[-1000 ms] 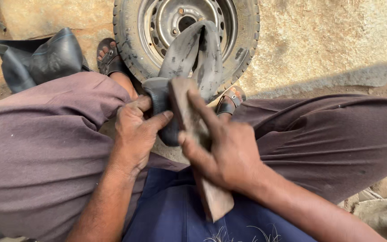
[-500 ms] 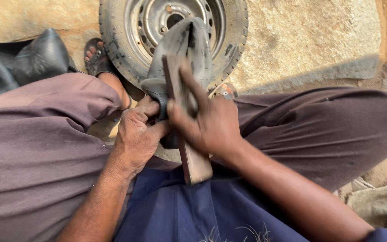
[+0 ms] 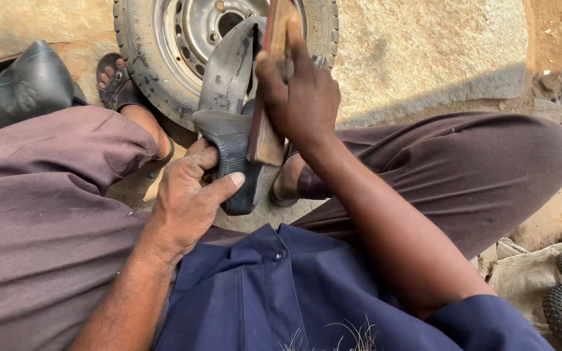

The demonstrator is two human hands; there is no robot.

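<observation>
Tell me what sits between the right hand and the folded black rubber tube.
In the head view, a flat wooden block lies between them: the right hand presses it against the black rubber tube, which the left hand grips from below.

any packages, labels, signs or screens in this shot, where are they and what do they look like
None in view: no package, label, sign or screen shows.
What is there: a black rubber inner tube held by the left hand, a flat wooden block in the right hand, and a small wheel with a grey metal rim on the stone ground behind.
</observation>
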